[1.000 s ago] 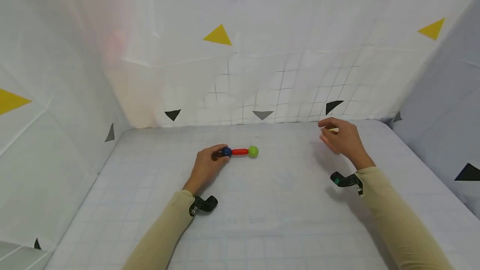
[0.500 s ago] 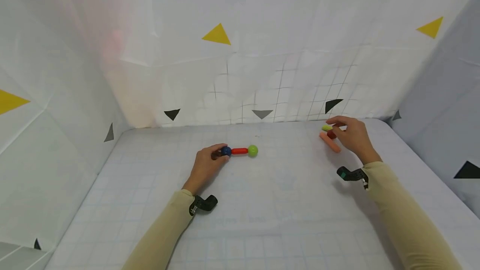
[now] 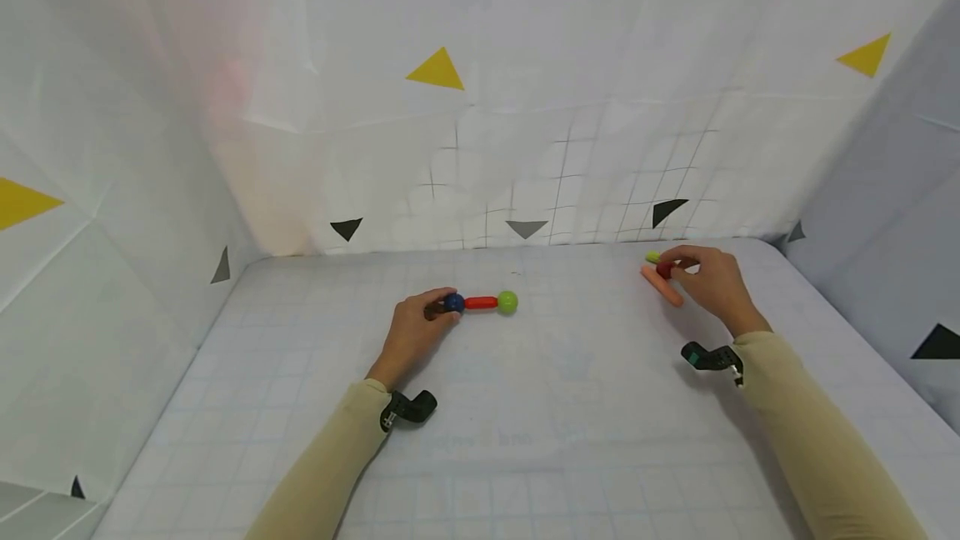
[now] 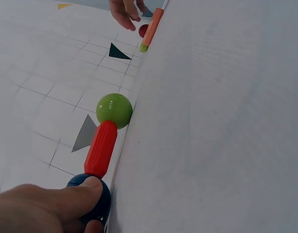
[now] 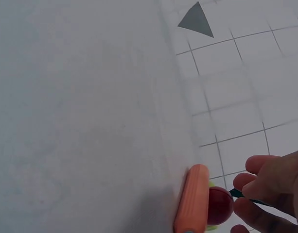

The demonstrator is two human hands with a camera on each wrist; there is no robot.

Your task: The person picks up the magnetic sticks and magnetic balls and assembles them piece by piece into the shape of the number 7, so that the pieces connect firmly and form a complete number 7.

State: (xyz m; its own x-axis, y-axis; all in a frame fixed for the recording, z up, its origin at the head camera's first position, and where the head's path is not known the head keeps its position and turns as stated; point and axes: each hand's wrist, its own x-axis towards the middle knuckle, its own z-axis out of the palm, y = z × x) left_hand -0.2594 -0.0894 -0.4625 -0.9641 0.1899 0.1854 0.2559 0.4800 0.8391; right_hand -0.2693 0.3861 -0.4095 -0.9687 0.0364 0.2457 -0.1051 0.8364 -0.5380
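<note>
My left hand point(image 3: 417, 330) pinches a dark blue ball point(image 4: 94, 194) between thumb and fingers. A red ridged rod point(image 3: 481, 303) runs from the blue ball to a bright green ball point(image 3: 507, 302), making one straight joined piece at the middle of the table. At the far right, my right hand point(image 3: 710, 280) is held with bent, spread fingers beside a dark red ball point(image 5: 220, 206); in the right wrist view the fingertips are right at the ball's edge. An orange rod point(image 3: 662, 286) lies alongside that ball, and a yellow-green piece point(image 3: 652, 257) shows partly behind it.
The white table point(image 3: 517, 432) carries a faint grid and meets a white back wall point(image 3: 570, 48) just beyond the loose pieces. Side walls of white sheet stand at left and right. Yellow, black and grey triangles mark the walls.
My right hand has shifted slightly right and toward me, uncovering the orange rod and the red ball. My left hand and its joined piece have stayed in place.
</note>
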